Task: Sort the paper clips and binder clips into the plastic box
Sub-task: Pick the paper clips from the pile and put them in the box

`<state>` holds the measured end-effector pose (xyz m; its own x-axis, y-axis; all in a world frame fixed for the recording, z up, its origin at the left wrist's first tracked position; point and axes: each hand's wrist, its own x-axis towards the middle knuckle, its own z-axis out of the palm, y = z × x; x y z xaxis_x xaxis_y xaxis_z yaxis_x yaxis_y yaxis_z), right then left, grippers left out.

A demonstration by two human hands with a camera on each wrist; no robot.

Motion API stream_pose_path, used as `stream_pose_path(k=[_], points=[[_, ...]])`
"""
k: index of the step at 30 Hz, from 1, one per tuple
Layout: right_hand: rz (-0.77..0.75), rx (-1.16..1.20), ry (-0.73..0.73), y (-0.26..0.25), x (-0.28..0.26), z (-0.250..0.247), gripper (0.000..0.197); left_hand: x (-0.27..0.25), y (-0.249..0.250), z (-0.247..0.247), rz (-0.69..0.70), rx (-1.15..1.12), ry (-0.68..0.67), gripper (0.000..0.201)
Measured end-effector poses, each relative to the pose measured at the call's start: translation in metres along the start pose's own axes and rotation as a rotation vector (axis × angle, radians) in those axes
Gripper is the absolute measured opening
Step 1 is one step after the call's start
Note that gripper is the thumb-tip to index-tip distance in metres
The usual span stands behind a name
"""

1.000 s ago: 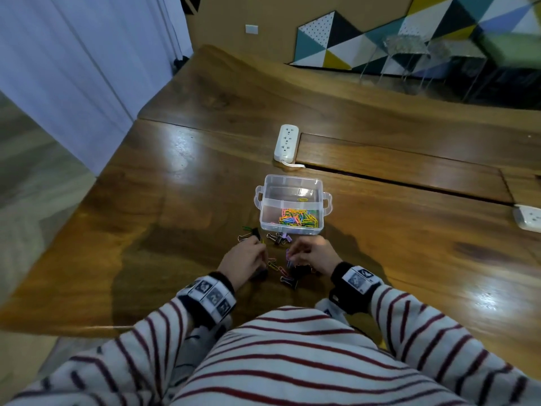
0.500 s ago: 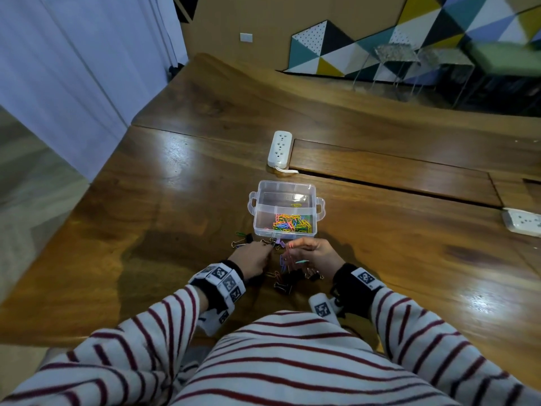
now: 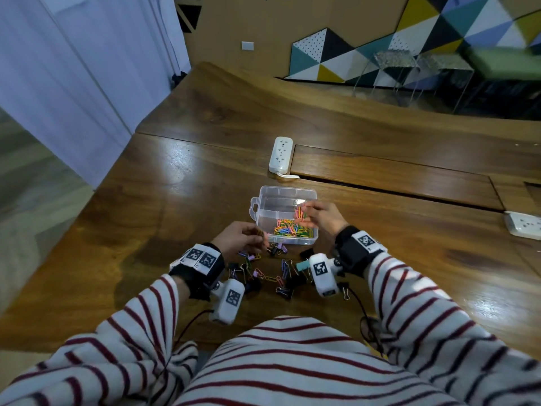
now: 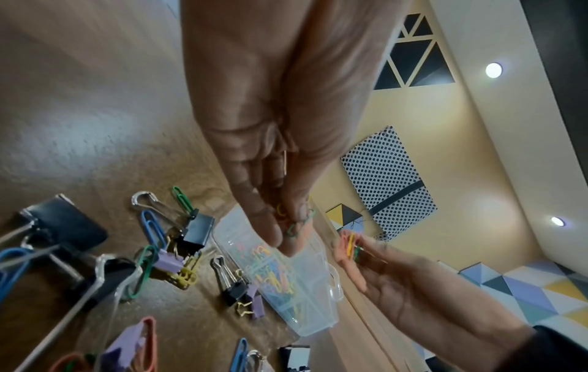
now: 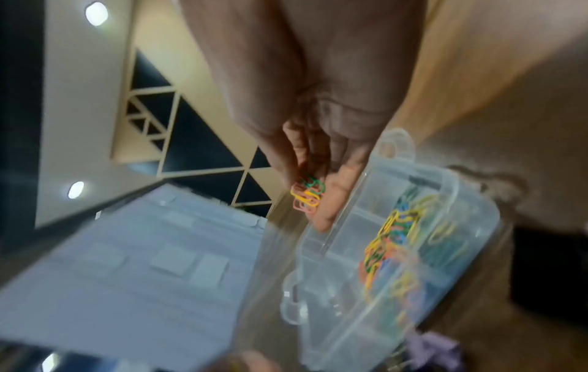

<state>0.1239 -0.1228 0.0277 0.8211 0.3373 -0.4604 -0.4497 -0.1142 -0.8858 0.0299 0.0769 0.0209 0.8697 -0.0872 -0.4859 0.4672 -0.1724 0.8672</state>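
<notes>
A clear plastic box (image 3: 263,200) stands open on the wooden table, with a heap of coloured paper clips (image 3: 289,230) in its near compartment. My right hand (image 3: 314,213) hovers over the box and pinches a small bunch of coloured paper clips (image 5: 307,195). My left hand (image 3: 248,237) is at the box's near left corner, above the table, pinching a few paper clips (image 4: 294,221) between thumb and fingertips. Loose binder clips (image 3: 288,272) and paper clips (image 3: 270,278) lie scattered on the table between my wrists.
A white power strip (image 3: 281,153) lies just beyond the box, and another power strip (image 3: 524,225) sits at the right edge. The table's left edge drops to the floor. A seam in the tabletop (image 3: 395,191) runs behind the box.
Both hands rose from the scattered clips on the table. The right hand moved forward over the box with paper clips; the left hand lifted to the box's near left corner with clips.
</notes>
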Motion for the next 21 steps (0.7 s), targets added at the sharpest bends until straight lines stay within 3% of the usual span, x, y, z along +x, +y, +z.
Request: stream_pose_path(k=[3,5,8,11,16,21], points=[[-0.152,-0.806,0.019,0.002,-0.003,0.002,0.031,0.005,-0.001,0.0,-0.01,0.064,0.043,0.025],[-0.281,-1.14,0.005,0.014,-0.013,0.006,0.033,0.007,0.001,0.001,0.013,0.117,0.086,0.027],[-0.434,-1.249,-0.129,0.039,-0.029,0.009,0.029,0.013,0.009,0.0,0.055,0.197,0.173,0.022],[-0.491,-1.317,-0.288,0.062,-0.04,0.017,0.025,0.022,0.018,-0.001,0.067,0.282,0.213,0.013],[-0.291,-1.422,-0.388,0.075,-0.047,0.045,0.043,0.041,0.026,0.002,0.105,0.428,0.218,0.011],[-0.287,-1.535,-0.354,0.083,-0.054,0.053,0.055,0.052,0.029,0.007,0.084,0.555,0.194,0.011]])
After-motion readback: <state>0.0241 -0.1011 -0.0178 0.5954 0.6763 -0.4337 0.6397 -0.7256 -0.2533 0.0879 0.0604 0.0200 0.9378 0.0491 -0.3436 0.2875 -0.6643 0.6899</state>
